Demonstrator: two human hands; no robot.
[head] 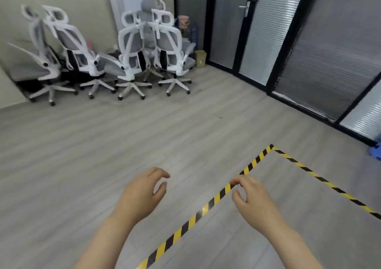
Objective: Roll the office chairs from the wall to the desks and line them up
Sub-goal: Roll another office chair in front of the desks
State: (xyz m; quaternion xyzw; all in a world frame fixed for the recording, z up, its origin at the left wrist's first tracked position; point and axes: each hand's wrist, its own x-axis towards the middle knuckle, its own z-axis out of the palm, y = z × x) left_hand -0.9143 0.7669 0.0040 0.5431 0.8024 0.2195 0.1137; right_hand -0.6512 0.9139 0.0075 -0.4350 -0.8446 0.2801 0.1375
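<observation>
Grey plank floor (103, 145), striped tape (216, 196), glass partition (329, 52).

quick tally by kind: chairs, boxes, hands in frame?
Office chairs, white frames, clustered by the wall: 5 (one at the back is partly hidden)
Cardboard box: 1
Hands, left hand and right hand, both holding nothing: 2
Total: 8

Yellow-black floor tape (216, 196), cardboard box (200, 58) beside glass door (231, 25)

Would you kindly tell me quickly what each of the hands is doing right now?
Left hand: open, fingers loosely curled, holding nothing.
Right hand: open, fingers loosely curled, holding nothing.
</observation>
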